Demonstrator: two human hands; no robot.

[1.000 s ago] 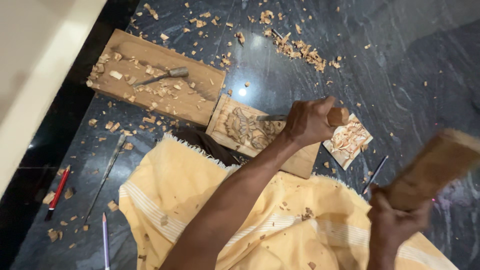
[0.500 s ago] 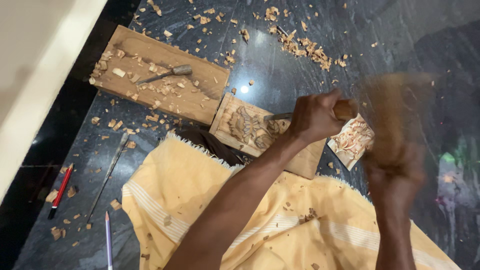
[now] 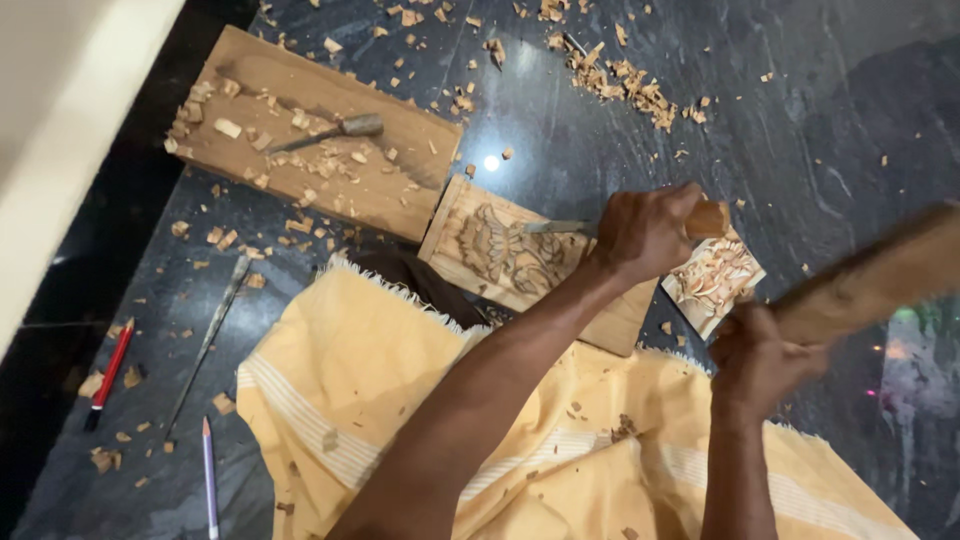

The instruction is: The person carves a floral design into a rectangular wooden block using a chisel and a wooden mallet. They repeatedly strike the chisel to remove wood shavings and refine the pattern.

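My left hand (image 3: 645,235) grips a chisel by its wooden handle (image 3: 708,218). The chisel's metal blade (image 3: 555,227) lies on a carved wooden panel (image 3: 500,250) with a leafy relief. My right hand (image 3: 755,365) holds a long wooden mallet (image 3: 880,275), which is blurred and sits to the right of the chisel handle, apart from it. A small carved piece (image 3: 715,280) lies just below the chisel handle, between my two hands.
A large plank (image 3: 300,170) at upper left carries wood chips and a second chisel (image 3: 330,132). Yellow cloth (image 3: 370,390) covers my lap. A red pencil (image 3: 110,370), a thin metal tool (image 3: 205,345) and a purple pencil (image 3: 208,470) lie on the dark floor. Shavings (image 3: 620,75) are scattered above.
The mallet swung in over the chisel handle half a second ago and has now drawn back to the right. My left hand and the chisel stayed on the panel.
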